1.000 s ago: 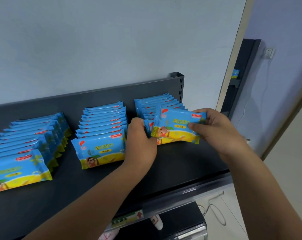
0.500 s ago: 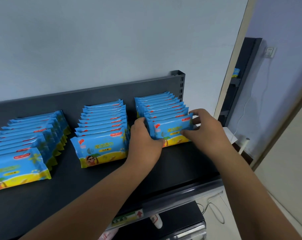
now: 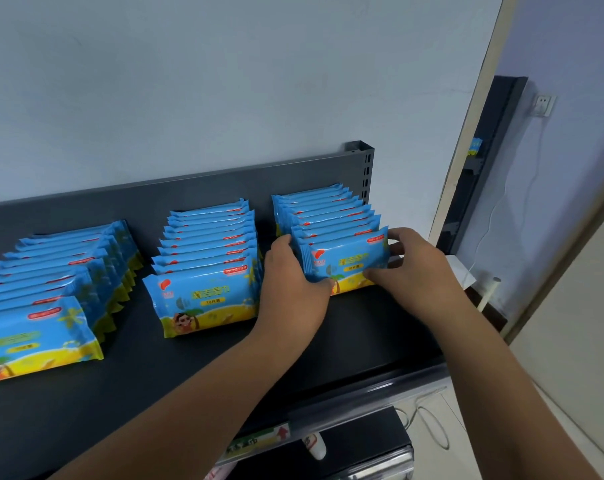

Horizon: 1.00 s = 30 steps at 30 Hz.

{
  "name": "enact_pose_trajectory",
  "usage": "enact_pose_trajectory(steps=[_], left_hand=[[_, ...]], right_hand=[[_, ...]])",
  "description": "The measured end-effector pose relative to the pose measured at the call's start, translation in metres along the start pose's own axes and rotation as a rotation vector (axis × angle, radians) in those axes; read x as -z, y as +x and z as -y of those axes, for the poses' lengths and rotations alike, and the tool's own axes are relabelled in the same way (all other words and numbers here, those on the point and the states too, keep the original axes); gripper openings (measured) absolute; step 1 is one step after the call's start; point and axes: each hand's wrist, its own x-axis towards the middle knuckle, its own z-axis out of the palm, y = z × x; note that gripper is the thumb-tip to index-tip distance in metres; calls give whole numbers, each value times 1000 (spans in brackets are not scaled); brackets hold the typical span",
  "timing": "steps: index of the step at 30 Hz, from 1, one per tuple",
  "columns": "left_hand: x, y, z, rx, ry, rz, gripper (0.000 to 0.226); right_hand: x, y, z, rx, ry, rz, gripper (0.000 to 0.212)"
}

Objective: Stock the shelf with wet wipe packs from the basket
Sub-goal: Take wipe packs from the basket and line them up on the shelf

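Head cam view: dark grey shelf [image 3: 362, 337] up against a pale wall, with three rows of blue-and-yellow wet wipe packs standing on edge and leaning back toward the shelf's back panel [image 3: 196, 187]. There's a left row [image 3: 51, 285], a middle row [image 3: 210, 258] and a right row [image 3: 323, 211] near the shelf's right end.

Both bare hands are on the front pack [image 3: 349, 259] of the right row. It's standing on the shelf and touching the pack behind it. The left grip [image 3: 293, 282] wraps the pack's left end, thumb on the printed face and fingers tucked round the edge. The right grip [image 3: 418, 265] pinches the right end, thumb low on the front and fingers behind the top corner.

A price strip [image 3: 259, 441] runs along the shelf's front lip. Off to the right there's a wall socket [image 3: 542, 105] with a white cable hanging down.
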Motion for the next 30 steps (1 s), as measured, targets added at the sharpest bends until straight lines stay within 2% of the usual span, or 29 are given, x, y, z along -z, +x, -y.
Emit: enact_pose_trajectory(steps=[5,9,11,14,19,24,27,30], left_hand=[[2,-1,-4,-11,20,1,86],[5,-5,-9,-77,41,-1,70],[8,-9,-15,-177,166,-47,64],[16,-12,-26,-336,405,-95,69],[40,-10,-40,-575,768,-141,61],[75,-14,-31,-519,941,-199,63],[97,-24,-21,-486,1005,-253,60],[131,-41,-9,-426,1024,-337,58]], right_hand=[[-1,-2,2,1,21,-7,71],[2,-6,6,-17,53,-32,73],[2,-10,8,-2,42,-51,68],[0,-15,13,55,6,-96,59],[-9,-22,17,148,-143,-208,55],[-21,-18,28,298,-224,-307,52],[-32,-24,45,369,-187,-286,52],[-58,-40,76,567,-117,-203,48]])
